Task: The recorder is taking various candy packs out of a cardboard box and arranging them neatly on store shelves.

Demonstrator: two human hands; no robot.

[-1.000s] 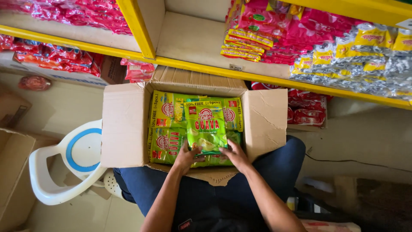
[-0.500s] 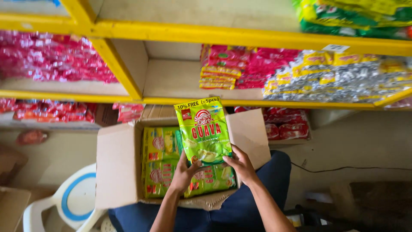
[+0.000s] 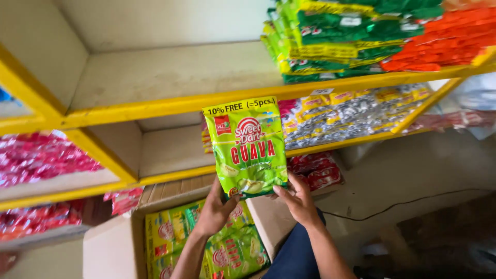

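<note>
A green candy packet (image 3: 249,147) with a yellow top strip is held upright in front of the yellow-edged shelves. My left hand (image 3: 216,209) grips its lower left corner and my right hand (image 3: 294,199) holds its lower right edge. Below them an open cardboard box (image 3: 111,248) rests on my lap, filled with several more green and yellow packets (image 3: 227,253). The packet's top edge reaches the yellow rail of an upper shelf (image 3: 155,106) whose left part is bare.
Green, yellow and orange packets (image 3: 361,36) are stacked on the upper shelf's right side. Silver and yellow packets (image 3: 351,116) fill the shelf below. Pink and red packets (image 3: 41,163) sit in the left compartments. A black cable (image 3: 392,204) runs across the floor.
Both hands have lifted the green packet out of the box, up towards the upper shelf. The view has tilted upward with it.
</note>
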